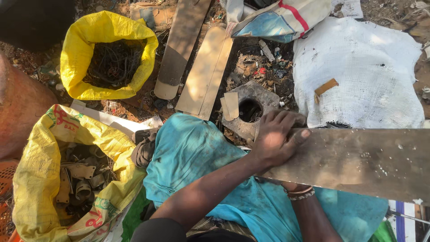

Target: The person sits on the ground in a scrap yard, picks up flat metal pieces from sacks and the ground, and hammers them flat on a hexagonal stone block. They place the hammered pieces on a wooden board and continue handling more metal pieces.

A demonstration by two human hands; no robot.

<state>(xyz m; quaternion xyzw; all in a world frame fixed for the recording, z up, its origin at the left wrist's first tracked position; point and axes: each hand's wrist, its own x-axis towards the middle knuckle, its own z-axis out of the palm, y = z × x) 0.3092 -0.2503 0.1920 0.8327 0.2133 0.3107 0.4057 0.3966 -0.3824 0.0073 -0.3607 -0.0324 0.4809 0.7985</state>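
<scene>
Left hand lies flat on the near end of a long grey weathered wooden plank, fingers spread over its top edge and pressing it down, not wrapped round it. Right hand is hidden under that plank; only the wrist with a copper bangle and beaded bracelet shows below the board, so cannot tell if it grips anything. Plank runs from the person's lap out to the right edge of the view, resting across a turquoise cloth that covers the knees.

Just beyond the left hand sits a grey stone block with a round hole, small tan wood chips leaning on its rim. Two pale flat wooden boards lie on the littered ground past it, side by side, angled away. White woven sack lies to the right, a small brown wood scrap on top. Far left, open yellow plastic sack filled with dark wire. Near left, second yellow printed sack holding rusty metal parts. Striped white, blue and red bag at the top.
</scene>
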